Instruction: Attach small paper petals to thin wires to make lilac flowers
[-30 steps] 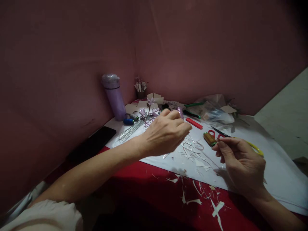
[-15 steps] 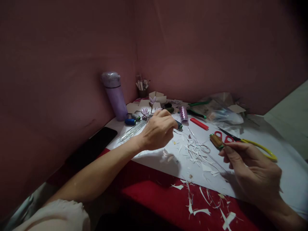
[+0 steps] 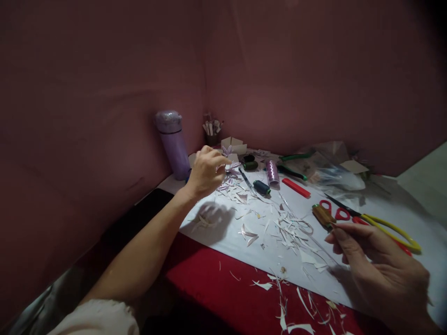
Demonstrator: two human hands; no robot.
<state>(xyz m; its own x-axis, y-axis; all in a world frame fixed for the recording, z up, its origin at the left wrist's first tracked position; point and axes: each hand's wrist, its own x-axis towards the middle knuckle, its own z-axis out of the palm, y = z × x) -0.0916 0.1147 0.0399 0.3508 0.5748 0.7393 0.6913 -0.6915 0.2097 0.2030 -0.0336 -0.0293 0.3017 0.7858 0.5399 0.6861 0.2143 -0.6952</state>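
Note:
My left hand hovers over the left part of the white paper, fingers bent and apart, beside the purple flowers; nothing shows between its fingers. At the right, my right hand pinches the lower end of a golden-brown thread spool between thumb and forefinger. A dark blue spool and a shiny lilac spool lie between the hands, near a pen. White paper scraps are scattered over the white sheet.
A purple bottle stands at the back left, near a dark flat object. Further right are a red strip, green-handled pliers, yellow-handled scissors and a clear plastic bag. Scraps also lie on the red cloth.
My left hand has moved left, away from the dark blue spool, and its fingers have spread. The whole view has shifted slightly. My right hand still holds the brown spool.

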